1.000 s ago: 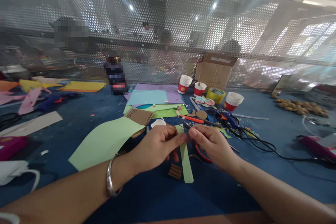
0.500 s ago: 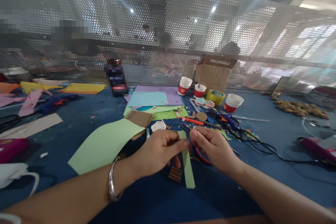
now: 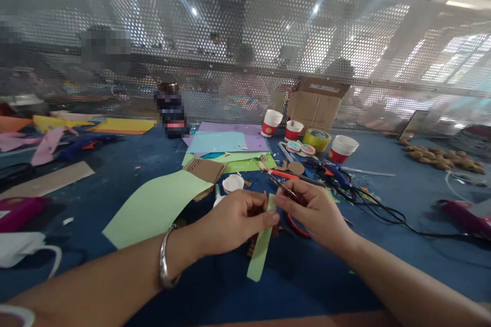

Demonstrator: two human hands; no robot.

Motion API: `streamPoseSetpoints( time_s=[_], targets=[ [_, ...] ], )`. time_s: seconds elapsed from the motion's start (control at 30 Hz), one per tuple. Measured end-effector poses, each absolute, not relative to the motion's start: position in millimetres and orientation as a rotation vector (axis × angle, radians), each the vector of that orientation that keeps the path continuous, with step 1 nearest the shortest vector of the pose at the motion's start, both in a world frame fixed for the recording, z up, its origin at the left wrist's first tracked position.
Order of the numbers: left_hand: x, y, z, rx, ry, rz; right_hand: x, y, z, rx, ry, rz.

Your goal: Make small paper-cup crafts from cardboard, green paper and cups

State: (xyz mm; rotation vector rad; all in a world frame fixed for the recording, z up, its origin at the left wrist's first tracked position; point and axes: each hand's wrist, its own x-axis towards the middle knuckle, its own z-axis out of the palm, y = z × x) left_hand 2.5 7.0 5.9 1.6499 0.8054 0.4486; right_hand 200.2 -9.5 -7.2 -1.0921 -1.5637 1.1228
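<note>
From left, a large pale green sheet of paper (image 3: 153,209) is seen curving across the blue table (image 3: 215,296) beside brown cardboard (image 3: 205,171), while a narrow green paper strip (image 3: 261,255) is pinched between thumb and fingers of the left hand (image 3: 238,222), its lower end slanted toward the near edge. A slim metallic tool (image 3: 283,187) is gripped by the right hand (image 3: 316,212) near the strip's upper end, with a red loop (image 3: 297,227) partly visible below; farther right, a blue glue gun (image 3: 338,176) is shown near stacked paper cups (image 3: 343,149).

Green strip (image 3: 260,258) pinched; cups (image 3: 344,145) beyond
</note>
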Motion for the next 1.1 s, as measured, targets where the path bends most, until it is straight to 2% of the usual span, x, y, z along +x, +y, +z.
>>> streamPoseSetpoints(
  time_s=[0.23, 0.47, 0.7, 1.1],
  targets=[
    [3.0, 10.6, 10.9, 1.475, 0.909, 0.578, 206.1, -9.9, -4.1, -1.071, -1.520, 1.097],
    [-5.9, 14.3, 15.0, 1.680, 0.904, 0.684, 214.9, -7.6, -6.4, -1.160, -1.607, 1.089],
    [-9.4, 14.9, 14.4, 1.609, 0.869, 0.582, 213.6, -8.6, 4.7, -1.247, -1.886, 0.829],
    [-14.7, 17.9, 14.6, 1.733, 0.894, 0.544, 215.0, -10.0, 3.3, -1.321, -1.939, 0.842]
  ],
)
